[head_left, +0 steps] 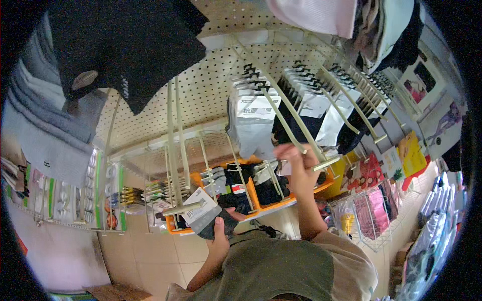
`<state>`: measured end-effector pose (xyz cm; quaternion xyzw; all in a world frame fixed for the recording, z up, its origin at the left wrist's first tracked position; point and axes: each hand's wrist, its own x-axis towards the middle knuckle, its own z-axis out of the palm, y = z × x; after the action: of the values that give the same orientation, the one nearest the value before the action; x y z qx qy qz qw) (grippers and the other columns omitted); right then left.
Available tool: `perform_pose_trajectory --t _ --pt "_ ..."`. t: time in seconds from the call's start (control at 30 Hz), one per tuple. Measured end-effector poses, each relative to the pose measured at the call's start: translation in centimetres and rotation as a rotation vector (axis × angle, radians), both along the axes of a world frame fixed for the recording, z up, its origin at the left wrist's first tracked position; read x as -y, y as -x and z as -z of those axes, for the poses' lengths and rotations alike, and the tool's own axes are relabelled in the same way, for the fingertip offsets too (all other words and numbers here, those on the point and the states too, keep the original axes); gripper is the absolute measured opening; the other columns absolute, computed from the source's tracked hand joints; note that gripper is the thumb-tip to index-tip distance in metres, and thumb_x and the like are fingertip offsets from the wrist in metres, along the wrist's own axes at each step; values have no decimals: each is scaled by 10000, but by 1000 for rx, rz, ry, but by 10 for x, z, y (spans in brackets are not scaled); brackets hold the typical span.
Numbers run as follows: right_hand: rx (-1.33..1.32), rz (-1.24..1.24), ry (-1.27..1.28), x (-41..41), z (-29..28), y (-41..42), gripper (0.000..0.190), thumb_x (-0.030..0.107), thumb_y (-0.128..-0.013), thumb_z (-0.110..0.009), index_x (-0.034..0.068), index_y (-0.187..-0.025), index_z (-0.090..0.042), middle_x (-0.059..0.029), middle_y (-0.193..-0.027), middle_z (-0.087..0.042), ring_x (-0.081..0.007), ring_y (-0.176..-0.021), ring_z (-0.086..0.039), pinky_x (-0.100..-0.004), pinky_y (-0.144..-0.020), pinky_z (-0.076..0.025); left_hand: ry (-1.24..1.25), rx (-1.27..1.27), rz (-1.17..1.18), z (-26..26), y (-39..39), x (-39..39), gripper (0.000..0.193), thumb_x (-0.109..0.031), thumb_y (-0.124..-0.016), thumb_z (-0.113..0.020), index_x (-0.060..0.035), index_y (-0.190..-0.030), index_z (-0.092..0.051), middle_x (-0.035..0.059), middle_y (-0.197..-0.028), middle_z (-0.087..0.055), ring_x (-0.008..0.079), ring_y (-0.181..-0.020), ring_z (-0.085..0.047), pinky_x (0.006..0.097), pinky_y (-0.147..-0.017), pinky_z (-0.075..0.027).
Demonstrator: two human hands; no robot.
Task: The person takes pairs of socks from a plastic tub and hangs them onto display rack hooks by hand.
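Note:
My left hand (220,231) grips a pair of dark grey socks (212,225) with a white card label, its thumb over the fabric. A metal display hook (184,207) crosses just beside the label. Slightly blurred, my right hand (299,160) is raised at the tip of another metal hook (284,124), below light grey carded socks (253,124) that hang from the pegboard. Whether its fingers hold anything cannot be made out. Black carded socks (303,113) hang to the right of the grey ones.
Orange bins (255,193) with packed socks stand below the hooks. Long hooks jut out from the pegboard (147,113). Black garments (124,49) and grey socks (49,139) hang at upper left. At lower right are a wire basket (371,225) and plastic-wrapped goods (429,240).

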<state>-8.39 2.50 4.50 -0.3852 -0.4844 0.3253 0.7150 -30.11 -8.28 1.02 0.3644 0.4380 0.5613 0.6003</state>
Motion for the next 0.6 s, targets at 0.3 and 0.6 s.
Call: perform_pose_trajectory --t 0.3,0.6 --pt "196 -934 474 53 4 36 245 178 -952 -635 21 -1140 -631 -22 -778 -611 -86 -664 -571 -260 -587 -463 -53 -211 182 23 -4 -2 281 -226 -1025 -455 15 -1078 -587 93 -995 -651 162 -928 -602 267 -834 -447" --pt "66 -498 270 72 2 31 121 73 -935 -637 2 -1032 -617 -8 -882 -652 -59 -809 -577 -228 -697 -465 -149 -243 272 -3 -20 -10 298 -133 -961 -582 29 -1211 -562 92 -1120 -633 171 -1024 -587 312 -896 -455"
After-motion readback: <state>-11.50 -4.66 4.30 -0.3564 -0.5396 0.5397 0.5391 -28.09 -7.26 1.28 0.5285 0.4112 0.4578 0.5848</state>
